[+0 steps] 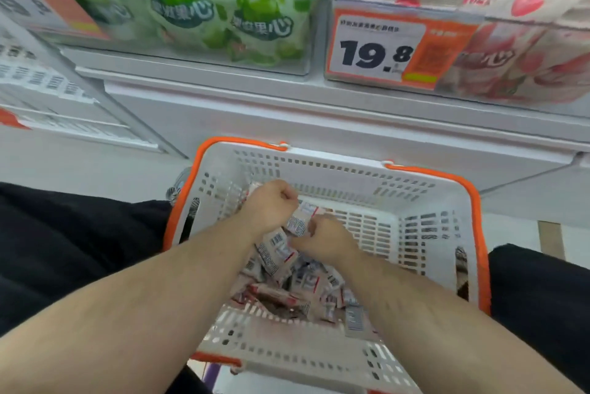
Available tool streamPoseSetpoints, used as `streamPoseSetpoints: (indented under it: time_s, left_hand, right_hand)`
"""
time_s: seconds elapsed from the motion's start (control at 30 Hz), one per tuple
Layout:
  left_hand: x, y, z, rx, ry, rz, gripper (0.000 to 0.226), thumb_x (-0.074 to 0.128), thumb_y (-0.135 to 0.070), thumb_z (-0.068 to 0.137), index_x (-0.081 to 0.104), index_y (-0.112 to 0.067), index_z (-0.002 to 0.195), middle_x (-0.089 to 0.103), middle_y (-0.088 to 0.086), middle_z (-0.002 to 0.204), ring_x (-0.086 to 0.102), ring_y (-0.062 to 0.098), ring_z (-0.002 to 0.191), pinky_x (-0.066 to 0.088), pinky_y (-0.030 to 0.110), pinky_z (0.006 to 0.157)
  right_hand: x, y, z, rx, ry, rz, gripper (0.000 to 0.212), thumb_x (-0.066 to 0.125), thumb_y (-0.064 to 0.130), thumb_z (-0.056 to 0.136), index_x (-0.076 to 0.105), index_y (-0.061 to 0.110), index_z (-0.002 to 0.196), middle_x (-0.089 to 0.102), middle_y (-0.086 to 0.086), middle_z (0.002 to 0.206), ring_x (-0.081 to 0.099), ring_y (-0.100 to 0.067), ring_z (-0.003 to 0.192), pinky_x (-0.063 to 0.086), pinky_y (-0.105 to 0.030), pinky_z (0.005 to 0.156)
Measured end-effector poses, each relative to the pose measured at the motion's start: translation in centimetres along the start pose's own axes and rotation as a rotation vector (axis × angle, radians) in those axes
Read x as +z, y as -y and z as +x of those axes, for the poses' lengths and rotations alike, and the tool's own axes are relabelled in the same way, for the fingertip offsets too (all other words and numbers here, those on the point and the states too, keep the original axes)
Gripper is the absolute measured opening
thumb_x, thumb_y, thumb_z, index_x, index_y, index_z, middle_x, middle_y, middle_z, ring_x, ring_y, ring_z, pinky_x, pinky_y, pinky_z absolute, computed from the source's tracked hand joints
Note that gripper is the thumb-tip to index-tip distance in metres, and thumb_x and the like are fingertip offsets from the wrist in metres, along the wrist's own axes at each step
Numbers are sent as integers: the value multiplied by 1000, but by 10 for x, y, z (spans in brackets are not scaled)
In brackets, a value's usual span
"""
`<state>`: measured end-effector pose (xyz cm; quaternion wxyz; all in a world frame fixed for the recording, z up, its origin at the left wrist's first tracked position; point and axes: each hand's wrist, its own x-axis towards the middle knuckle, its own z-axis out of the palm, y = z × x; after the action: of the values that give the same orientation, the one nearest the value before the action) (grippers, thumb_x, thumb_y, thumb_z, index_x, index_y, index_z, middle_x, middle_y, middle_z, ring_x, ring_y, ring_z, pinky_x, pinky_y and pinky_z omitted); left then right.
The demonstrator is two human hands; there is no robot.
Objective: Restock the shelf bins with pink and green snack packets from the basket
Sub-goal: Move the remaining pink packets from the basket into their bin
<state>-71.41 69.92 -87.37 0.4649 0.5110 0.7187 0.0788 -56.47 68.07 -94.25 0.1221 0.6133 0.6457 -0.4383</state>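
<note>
Both hands reach into the white, orange-rimmed basket [424,202]: left hand [271,205] and right hand [325,239] pinch one barcode-backed packet [301,219]; at twelve o'clock, green bin [223,20], pink bin [510,52].

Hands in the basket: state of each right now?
Left hand: fingers curled round snack packets in the basket.
Right hand: fingers curled, gripping the same packets.

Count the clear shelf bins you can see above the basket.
2. The green-packet bin sits upper left; the pink-packet bin, carrying the 19.8 price tag, sits upper right. More bins may lie outside the frame.
</note>
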Motion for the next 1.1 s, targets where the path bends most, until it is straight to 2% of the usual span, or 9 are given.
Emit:
streamPoseSetpoints:
  time_s: [0.1,0.2,0.33,0.43,0.53,0.63,0.73,0.87,1.1]
  left_hand:
    - [0,13,3,-64,-16,1,11,56,-18,94,64,-22,101,65,-1,98,62,18,91,45,23,73]
    - [1,17,2,-70,-15,24,14,53,-17,95,65,-18,103,66,3,112,61,23,96,44,25,77]
    - [2,22,3,-89,-9,-1,15,53,-16,95,64,-20,103,66,3,116,59,18,90,43,21,72]
    - [4,27,3,-105,22,-6,10,53,-16,95,62,-21,96,66,6,117,56,16,82,42,23,70]
    - [6,29,-5,-144,65,30,16,51,-16,94,66,-12,100,67,5,112,59,21,86,45,25,71]
    - [10,39,-12,-218,88,209,15,49,-20,93,62,-12,95,66,7,107,62,26,96,49,29,75]
    - [20,58,-12,-447,27,219,32,54,-28,86,60,-11,113,64,8,114,60,24,101,53,32,85]
    - [43,63,-10,-637,76,-27,107,74,-59,64,26,-14,148,32,14,147,42,31,130,44,38,102]
    - [72,60,-3,-634,177,-43,124,80,-59,65,7,-13,154,15,18,154,24,36,142,30,46,115]
  right_hand:
    - [25,15,8,42,-21,-63,93,56,88,43,56,28,114,20,-10,150,25,-34,138,35,-55,107]
    - [37,16,22,78,78,-15,110,68,81,48,25,49,143,-30,-2,158,-3,-40,148,17,-64,113]
    - [47,4,31,-24,92,-21,70,68,39,74,41,39,138,15,-4,157,43,-30,131,47,-38,98]
    - [50,-4,22,-99,-11,-51,16,59,17,84,68,13,97,54,-10,122,57,-24,104,45,-26,80]
    - [55,3,3,-64,41,-59,17,60,6,81,64,16,68,63,-5,79,59,-22,77,53,-30,76]
    - [67,7,-6,0,-24,37,1,60,19,89,59,19,88,61,-2,98,58,-21,92,48,-29,81]
    - [70,3,-8,52,-157,-77,51,59,46,88,43,22,129,40,-9,133,46,-26,118,44,-39,96]
    - [72,2,0,-10,2,-289,95,65,32,85,-2,43,151,-16,-13,160,21,-38,140,29,-50,112]
    - [65,-18,6,-160,-11,-489,60,63,26,84,37,29,138,43,-10,139,49,-31,120,36,-44,103]
